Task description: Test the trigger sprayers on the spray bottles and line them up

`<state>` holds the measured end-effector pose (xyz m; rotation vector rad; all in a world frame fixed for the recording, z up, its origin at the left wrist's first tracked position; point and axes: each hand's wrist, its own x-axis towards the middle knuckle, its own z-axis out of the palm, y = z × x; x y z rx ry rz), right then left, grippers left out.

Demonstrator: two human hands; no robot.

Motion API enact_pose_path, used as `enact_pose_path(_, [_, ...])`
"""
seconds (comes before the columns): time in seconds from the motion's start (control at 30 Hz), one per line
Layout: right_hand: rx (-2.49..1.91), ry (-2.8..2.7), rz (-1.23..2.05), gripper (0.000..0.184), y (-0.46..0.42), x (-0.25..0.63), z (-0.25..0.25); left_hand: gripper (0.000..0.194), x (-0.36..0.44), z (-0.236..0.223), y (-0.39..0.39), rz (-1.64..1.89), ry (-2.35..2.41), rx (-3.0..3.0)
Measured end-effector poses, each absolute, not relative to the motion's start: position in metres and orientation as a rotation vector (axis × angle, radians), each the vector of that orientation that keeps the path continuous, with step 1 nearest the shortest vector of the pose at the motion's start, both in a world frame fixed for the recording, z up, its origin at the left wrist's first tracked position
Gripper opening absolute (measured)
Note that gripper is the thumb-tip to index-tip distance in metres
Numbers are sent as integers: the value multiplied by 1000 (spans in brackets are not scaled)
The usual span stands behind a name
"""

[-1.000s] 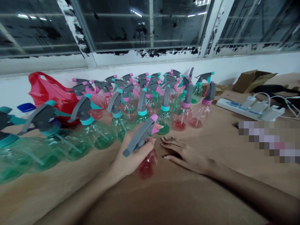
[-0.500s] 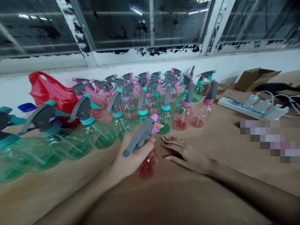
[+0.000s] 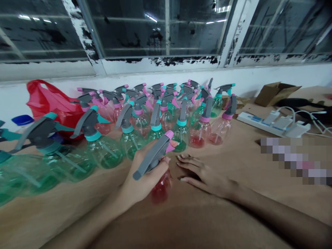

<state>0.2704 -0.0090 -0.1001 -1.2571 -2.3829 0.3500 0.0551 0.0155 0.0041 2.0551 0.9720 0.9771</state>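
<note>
My left hand (image 3: 145, 173) grips the neck of a pink spray bottle (image 3: 161, 186) with a grey trigger head (image 3: 151, 155); the bottle stands on the brown table (image 3: 207, 221). My right hand (image 3: 204, 174) lies flat on the table just right of that bottle, fingers spread and pointing left, holding nothing. Right behind both hands stand several green and pink spray bottles (image 3: 155, 114) in rows, grey triggers with teal or pink collars.
A red plastic bag (image 3: 52, 100) sits at the back left against the white wall. A white power strip (image 3: 272, 122) with plugs and cables lies at the right, a cardboard box (image 3: 276, 91) behind it. Large green bottles (image 3: 64, 159) crowd the left side.
Hardly anything has moved; the view has shifted slightly, and both hands keep their places with the left still on the pink bottle.
</note>
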Motion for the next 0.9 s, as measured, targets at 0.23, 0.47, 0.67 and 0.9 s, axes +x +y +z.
enact_pose_path(0.23, [-1238,-2365,341,50,-8,272,-104,13,53,0,17,990,1001,2064])
enact_pose_path(0.47, [-1237,-2378,333,50,-8,272,-105,13,54,3,17,1001,982,2081])
enact_pose_path(0.67, [-1263,-2390,330,50,-10,271,-101,10,53,2,17,989,958,2128])
enact_pose_path(0.9, [-1259,-2395,340,48,-10,271,-101,13,49,1,20,929,957,2128])
